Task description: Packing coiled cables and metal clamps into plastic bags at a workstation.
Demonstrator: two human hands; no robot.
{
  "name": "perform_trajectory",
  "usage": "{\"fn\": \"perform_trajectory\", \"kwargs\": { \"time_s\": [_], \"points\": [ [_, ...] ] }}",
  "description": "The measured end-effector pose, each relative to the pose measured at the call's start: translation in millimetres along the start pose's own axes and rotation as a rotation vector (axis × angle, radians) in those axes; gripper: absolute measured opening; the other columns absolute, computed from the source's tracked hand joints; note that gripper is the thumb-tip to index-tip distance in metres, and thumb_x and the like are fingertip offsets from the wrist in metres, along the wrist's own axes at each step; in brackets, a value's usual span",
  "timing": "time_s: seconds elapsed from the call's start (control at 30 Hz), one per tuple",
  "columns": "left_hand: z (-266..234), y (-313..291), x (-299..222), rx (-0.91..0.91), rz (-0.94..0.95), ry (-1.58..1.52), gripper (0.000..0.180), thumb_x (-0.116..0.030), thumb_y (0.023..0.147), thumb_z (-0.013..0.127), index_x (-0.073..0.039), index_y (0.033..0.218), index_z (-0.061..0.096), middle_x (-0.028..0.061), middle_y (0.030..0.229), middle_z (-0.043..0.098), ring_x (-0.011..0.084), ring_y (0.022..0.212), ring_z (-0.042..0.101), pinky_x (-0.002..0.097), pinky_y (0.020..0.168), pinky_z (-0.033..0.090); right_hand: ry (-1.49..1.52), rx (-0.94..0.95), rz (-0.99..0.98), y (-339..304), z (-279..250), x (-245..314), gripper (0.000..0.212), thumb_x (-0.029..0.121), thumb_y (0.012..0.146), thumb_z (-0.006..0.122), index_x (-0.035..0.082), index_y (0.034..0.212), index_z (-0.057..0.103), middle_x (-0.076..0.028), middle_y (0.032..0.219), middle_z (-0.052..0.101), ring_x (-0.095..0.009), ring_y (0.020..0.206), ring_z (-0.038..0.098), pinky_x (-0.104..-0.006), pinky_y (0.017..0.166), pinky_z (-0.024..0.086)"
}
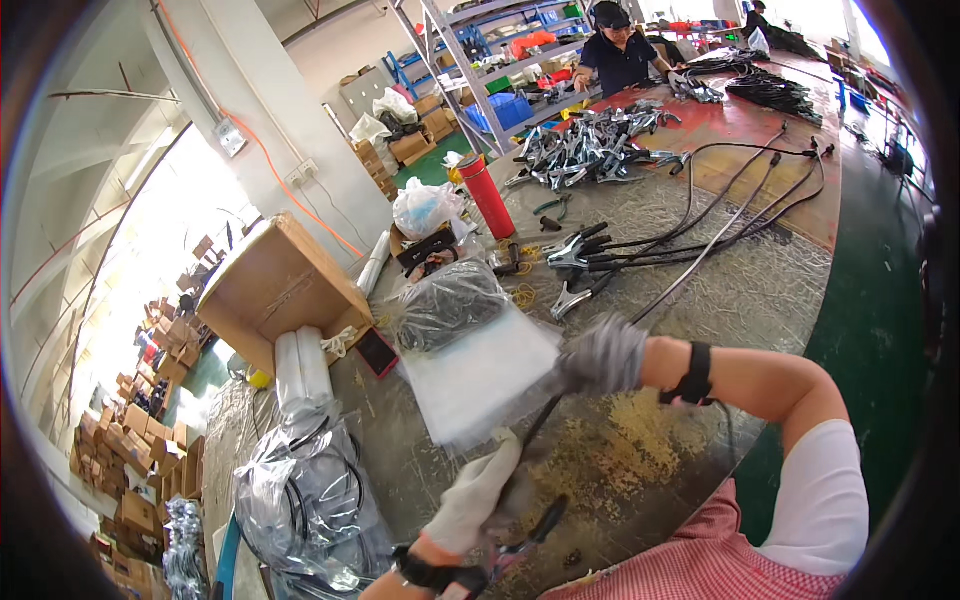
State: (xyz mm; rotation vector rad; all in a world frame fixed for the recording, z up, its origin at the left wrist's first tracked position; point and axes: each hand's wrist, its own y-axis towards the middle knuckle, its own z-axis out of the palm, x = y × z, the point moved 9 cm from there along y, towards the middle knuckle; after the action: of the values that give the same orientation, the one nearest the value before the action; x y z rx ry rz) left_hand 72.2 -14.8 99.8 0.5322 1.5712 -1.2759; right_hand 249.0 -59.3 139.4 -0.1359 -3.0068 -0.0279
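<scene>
My left hand (478,498), in a pale glove, is closed around the end of a black cable (540,418) low in the middle. Beside that hand, a spring clamp with a black handle (550,518) and a reddish part shows, smeared and partly hidden. My right hand (603,356), in a grey glove, is blurred but closed on the same cable farther up. From there the cable slants away to the far right. Clear plastic bags (480,375) lie flat just left of my right hand. Silver clamps (580,250) on black cables rest beyond it.
A bagged coil of cable (310,500) lies at the near left, by an open cardboard box (285,285) and a phone (376,352). A red cylinder (486,197) stands upright behind. Many clamps (595,145) are heaped farther back, where another person (622,60) works.
</scene>
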Motion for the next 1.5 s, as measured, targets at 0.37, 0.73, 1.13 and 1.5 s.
{"fn": "perform_trajectory", "kwargs": {
  "time_s": [0.37, 0.73, 1.13, 1.5],
  "points": [
    [-79.6, -103.0, -61.4, -0.971, 0.625, 1.428, 0.025, -0.014, 0.09, 0.047, -0.002, 0.106, 0.06, 0.0128, 0.101, 0.06, 0.0257, 0.095, 0.058, 0.0355, 0.086, 0.047, 0.047, 0.487, -0.015, -50.3, 39.3, 43.7, 0.027, 0.031, 0.092, 0.042, 0.012, 0.095, 0.062, -0.004, 0.082, 0.064, -0.024, 0.069, 0.063, -0.0428, 0.062, 0.05],
    [-70.7, -97.1, -44.1, -0.596, 0.603, 0.115, 0.046, -0.048, 0.088, 0.048, -0.012, 0.059, 0.048, -0.0042, 0.043, 0.032, 0.0137, 0.036, 0.037, 0.0252, 0.037, 0.029, 1.334, -0.224, 0.559, 10.8, 52.5, -57.7, 0.046, 0.047, 0.089, 0.046, 0.01, 0.063, 0.055, -0.004, 0.055, 0.053, -0.022, 0.036, 0.044, -0.0363, 0.035, 0.036],
    [38.9, -57.8, 84.1, 0.35, 1.056, 1.388, 0.037, -0.033, 0.066, 0.062, -0.015, 0.041, 0.042, 0.0012, 0.036, 0.038, 0.0216, 0.034, 0.044, 0.0365, 0.032, 0.029, 0.853, 0.075, 0.217, -12.0, 130.4, -1.4, 0.046, 0.035, 0.082, 0.065, 0.004, 0.114, 0.057, -0.013, 0.103, 0.06, -0.029, 0.094, 0.058, -0.0386, 0.088, 0.045],
    [-59.0, -52.4, 57.6, -0.734, 0.772, 1.136, 0.048, -0.019, 0.07, 0.063, -0.005, 0.115, 0.05, 0.0209, 0.112, 0.054, 0.0363, 0.097, 0.056, 0.0396, 0.082, 0.047, 0.79, 0.227, 0.239, -2.8, 146.1, 31.6, 0.055, 0.035, 0.079, 0.066, 0.003, 0.122, 0.051, -0.02, 0.103, 0.059, -0.034, 0.098, 0.057, -0.0397, 0.086, 0.045]
  ]
}}
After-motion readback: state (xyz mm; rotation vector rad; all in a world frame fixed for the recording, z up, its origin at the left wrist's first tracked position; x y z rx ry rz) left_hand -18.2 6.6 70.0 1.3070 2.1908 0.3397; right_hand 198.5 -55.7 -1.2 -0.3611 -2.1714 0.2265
